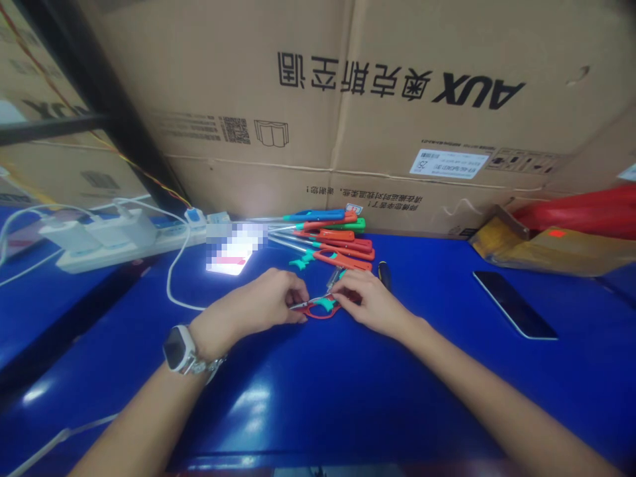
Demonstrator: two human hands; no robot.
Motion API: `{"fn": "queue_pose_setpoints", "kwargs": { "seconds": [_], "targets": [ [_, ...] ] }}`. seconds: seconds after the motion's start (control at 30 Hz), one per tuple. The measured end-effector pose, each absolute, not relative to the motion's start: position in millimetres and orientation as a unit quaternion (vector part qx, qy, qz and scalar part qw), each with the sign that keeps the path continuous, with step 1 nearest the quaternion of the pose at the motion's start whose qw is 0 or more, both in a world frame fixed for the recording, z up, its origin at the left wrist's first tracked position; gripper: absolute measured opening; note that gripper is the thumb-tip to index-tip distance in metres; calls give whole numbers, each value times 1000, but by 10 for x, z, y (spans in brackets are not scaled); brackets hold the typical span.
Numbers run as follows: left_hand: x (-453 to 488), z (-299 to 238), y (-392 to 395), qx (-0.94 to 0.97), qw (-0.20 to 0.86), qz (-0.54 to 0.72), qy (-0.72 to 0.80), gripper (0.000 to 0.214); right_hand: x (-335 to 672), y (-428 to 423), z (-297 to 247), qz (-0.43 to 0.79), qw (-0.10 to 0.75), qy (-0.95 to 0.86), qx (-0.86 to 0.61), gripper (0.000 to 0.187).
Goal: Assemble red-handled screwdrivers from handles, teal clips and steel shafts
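Between my hands, low over the blue table (318,397), is a red lighter body (322,315) with a loop-shaped guard and a green trigger (325,303). My left hand (268,298) is closed, pinching the left end of this lighter body. Fingers of my right hand (372,301) are closed on its right end, beside the trigger; what exactly lies under those fingertips is hidden. Just beyond, several long-nosed lighters (342,254) in red, blue and green lie in a bunch, metal tubes pointing left. A loose green trigger (301,262) lies in front of them.
A black-and-yellow handle (384,273) lies behind my right hand. A lit phone (236,248) and a white power strip (129,252) with cables are on the left. On the right are a dark phone (514,305) and a yellowish package (551,252). Large cardboard boxes (377,126) stand behind.
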State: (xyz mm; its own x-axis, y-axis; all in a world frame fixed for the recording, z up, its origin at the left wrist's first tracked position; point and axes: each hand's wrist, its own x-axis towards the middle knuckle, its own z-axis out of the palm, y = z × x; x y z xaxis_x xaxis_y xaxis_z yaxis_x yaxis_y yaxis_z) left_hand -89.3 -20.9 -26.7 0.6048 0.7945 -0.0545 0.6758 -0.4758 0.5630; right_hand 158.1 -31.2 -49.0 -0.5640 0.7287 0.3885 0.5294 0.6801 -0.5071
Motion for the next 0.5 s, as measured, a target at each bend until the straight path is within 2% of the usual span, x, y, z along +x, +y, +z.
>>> {"fn": "queue_pose_setpoints", "kwargs": {
  "seconds": [0.1,0.23,0.5],
  "targets": [
    [-885,-296,-198,865,237,115,426,12,1573,-327,-502,161,299,-864,-372,8],
    [-888,-290,-164,880,193,125,416,13,1572,-333,-518,168,315,-852,-383,10],
    [-907,-248,-142,892,171,106,404,14,1578,-316,-520,179,320,-847,-384,10]
  ]
}}
